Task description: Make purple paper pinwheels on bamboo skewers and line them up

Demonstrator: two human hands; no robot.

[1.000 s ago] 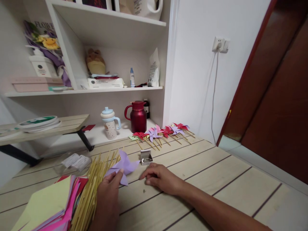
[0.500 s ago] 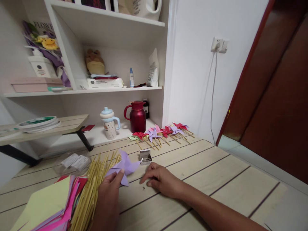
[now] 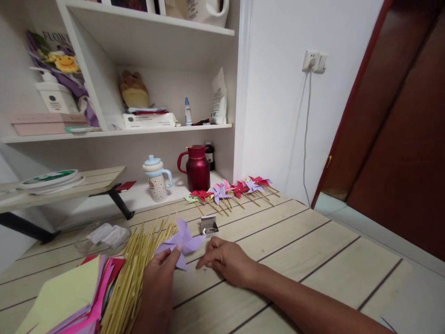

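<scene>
My left hand [image 3: 160, 273] pinches a lilac paper pinwheel [image 3: 184, 241] at its centre, thumb on top, the blades folded inward. Just right of it, my right hand [image 3: 229, 260] is low over the table with the index finger stretched out and the other fingers curled. A tiny pin [image 3: 205, 270] shows by those fingertips; no firm hold on it is visible. Behind the hands stands a small open metallic box [image 3: 209, 226] with shiny bits inside. A bundle of thin wooden sticks [image 3: 128, 278] lies along my left forearm.
Coloured paper sheets [image 3: 66, 292] are stacked at the front left, near a clear plastic bag [image 3: 107, 234]. Finished pinwheels on sticks [image 3: 239, 189] lie along the table's back edge. Behind them stand a red jug [image 3: 198, 169] and a pale tumbler [image 3: 158, 181].
My right hand has shifted slightly left, bringing its index fingertip past the tiny pin. My left hand still holds the pinwheel, raised a little and slightly to the right. The view has turned slightly.
</scene>
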